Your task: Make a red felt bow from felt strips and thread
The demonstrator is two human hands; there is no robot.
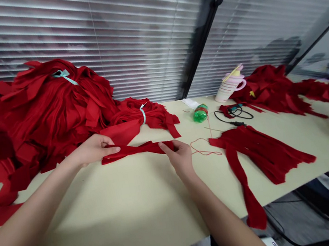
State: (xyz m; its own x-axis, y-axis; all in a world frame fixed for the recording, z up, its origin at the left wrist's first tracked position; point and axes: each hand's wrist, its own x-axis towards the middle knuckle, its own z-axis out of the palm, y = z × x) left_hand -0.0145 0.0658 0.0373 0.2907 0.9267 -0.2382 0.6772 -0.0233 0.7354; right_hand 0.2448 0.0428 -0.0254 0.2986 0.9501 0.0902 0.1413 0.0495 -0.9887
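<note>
Now you pinched the limp, light red felt strip (137,149) at both ends, left hand (92,149) and right hand (179,157) closed lightly on it.

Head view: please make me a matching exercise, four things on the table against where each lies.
Things:
1. red cloth strip
2. green bottle
3. black cord
4. red thread

Places:
A. lying on its side, near the table's far edge
B. looped just right of the right hand
C. stretched between left hand and right hand
D. right of the bottle, ahead of the flat red pieces

Pairs: 1-C, 2-A, 3-D, 4-B
</note>
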